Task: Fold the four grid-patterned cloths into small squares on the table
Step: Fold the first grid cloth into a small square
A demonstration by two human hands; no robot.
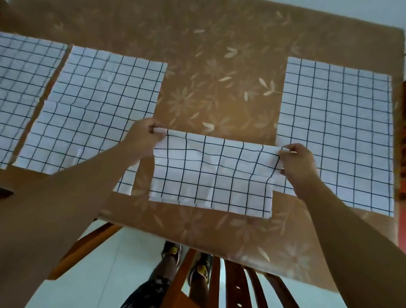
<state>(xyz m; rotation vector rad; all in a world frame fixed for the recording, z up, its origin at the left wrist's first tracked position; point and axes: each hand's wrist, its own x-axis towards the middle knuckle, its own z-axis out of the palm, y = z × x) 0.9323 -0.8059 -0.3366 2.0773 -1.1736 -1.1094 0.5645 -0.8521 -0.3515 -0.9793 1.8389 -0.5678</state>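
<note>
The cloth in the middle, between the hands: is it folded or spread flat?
Folded, partly. The middle cloth is a short strip with a doubled top layer; each hand pinches a far corner.

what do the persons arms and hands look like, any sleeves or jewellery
Both forearms are bare right up to the frame edge, with no sleeves showing. The left hand and right hand wear no gloves, and no rings, watch or bracelets are visible on either.

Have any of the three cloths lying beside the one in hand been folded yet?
No: the far-left white grid-patterned cloth, its neighbour and the right cloth all lie spread flat.
</note>
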